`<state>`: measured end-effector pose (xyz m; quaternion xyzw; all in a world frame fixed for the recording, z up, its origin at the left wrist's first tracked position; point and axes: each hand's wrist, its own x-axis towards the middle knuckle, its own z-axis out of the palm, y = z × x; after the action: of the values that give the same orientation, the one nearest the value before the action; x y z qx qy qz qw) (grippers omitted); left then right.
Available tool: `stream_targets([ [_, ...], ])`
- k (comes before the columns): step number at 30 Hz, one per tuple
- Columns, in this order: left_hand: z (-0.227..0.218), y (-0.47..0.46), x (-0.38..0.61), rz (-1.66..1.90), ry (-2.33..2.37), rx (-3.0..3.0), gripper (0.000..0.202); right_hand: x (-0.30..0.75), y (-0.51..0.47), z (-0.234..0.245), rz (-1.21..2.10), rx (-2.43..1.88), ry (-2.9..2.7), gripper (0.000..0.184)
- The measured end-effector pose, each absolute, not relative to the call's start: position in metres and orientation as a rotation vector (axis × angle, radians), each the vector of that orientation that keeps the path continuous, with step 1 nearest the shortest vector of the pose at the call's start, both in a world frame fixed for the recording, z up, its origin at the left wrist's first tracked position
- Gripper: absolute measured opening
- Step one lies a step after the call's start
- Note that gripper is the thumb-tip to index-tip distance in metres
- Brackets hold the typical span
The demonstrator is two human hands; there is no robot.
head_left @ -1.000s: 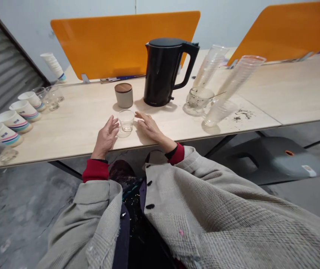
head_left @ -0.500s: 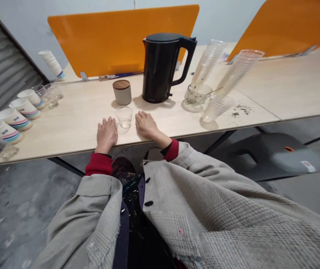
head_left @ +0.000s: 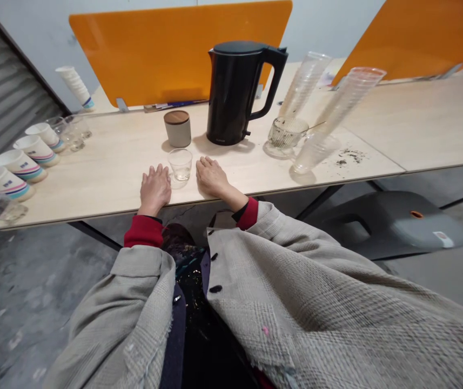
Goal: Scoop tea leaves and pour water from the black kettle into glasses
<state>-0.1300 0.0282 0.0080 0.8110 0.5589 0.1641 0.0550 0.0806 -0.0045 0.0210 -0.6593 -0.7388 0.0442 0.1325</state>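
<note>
My left hand (head_left: 155,187) lies flat on the table near its front edge, holding nothing. Just to its right stands a small clear cup (head_left: 181,165), upright, with what looks like a little clear liquid at the bottom. On the cup's other side my right hand (head_left: 212,177) rests palm down, its fingers stretched out and nothing in them. Behind the cup sits a grey canister (head_left: 178,133) with a wooden lid. A black electric kettle (head_left: 229,97) stands beyond my right hand, its handle pointing right.
Several paper cups (head_left: 37,149) line the table's left end among clear cups. Right of the kettle are a ribbed glass cup (head_left: 283,135) with dark bits, tall stacks of clear cups (head_left: 348,97) and scattered dark leaves (head_left: 348,158). Orange dividers (head_left: 146,59) stand behind; a grey stool (head_left: 393,221) is at right.
The table and what is on it appear slightly higher in view. Both hands stay flat in the same places beside the clear cup.
</note>
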Motion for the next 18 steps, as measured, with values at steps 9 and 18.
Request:
stream_targets([
  [9, 0.0019, 0.0317, -0.1330, 0.556, 1.666, 2.492, 0.057, 0.0804, -0.0042, 0.0206, 0.114, -1.906, -2.157, 0.054],
  [18, -0.0007, 0.0325, -0.1331, 0.590, 1.650, 2.461, 0.056, 0.0814, 0.0003, 0.0129, 0.078, -1.883, -2.136, 0.054],
])
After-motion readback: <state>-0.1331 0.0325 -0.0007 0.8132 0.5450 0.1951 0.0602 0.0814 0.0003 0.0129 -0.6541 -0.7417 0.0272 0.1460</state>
